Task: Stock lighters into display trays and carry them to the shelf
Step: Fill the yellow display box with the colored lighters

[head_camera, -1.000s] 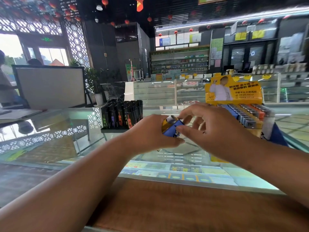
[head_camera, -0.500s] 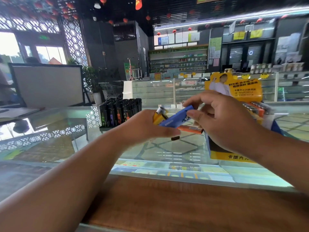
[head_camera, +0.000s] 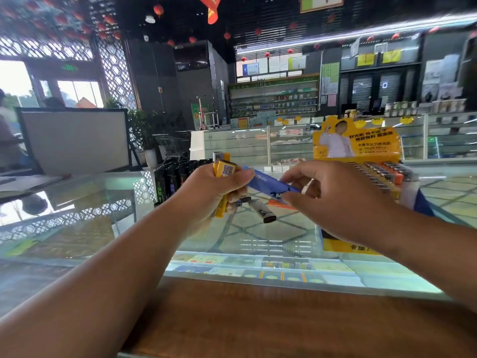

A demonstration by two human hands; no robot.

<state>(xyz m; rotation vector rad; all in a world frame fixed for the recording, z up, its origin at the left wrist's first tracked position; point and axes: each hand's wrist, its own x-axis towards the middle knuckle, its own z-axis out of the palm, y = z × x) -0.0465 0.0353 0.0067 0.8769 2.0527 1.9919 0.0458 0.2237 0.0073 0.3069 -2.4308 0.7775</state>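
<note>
So the blue lighter (head_camera: 271, 183) is coming free now: a second ago it was tucked into the left hand (head_camera: 206, 192), now the right hand (head_camera: 335, 197) pinches its far end, just in front of the tray (head_camera: 374, 148). The left hand still grips the yellow ones (head_camera: 224, 169), so I'd guess blue gets slotted next.

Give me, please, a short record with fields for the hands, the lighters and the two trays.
Left hand: grips several lighters, a yellow lighter uppermost
Right hand: pinches the blue lighter that reaches across to the left hand
Yellow display tray: on the glass counter, behind the right hand, rows of lighters inside
Black lighters: upright, packed together, behind the left hand
</note>
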